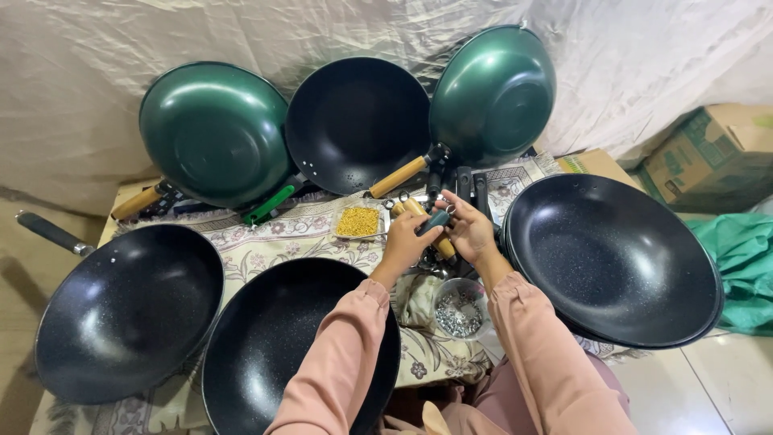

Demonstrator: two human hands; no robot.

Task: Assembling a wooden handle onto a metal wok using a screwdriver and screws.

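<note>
A dark pan handle (433,221) with a wooden-coloured end is held up over the middle of the table (306,229), between both hands. The left hand (405,239) is curled around its lower part, knuckles toward the camera, wrist bent slightly upward. The right hand (469,229) closes on the upper end, fingers pinching near a small metal ring; exactly what those fingertips grip is too small to tell. Both forearms, in pink sleeves, reach forward from the bottom edge and converge.

Just below the hands stands a clear bowl of metal screws (459,312). Beyond them lies a small tray of yellow pieces (357,221). 3 black woks lie on the patterned cloth, and 3 more pans lean against the backdrop: 2 green, 1 black.
</note>
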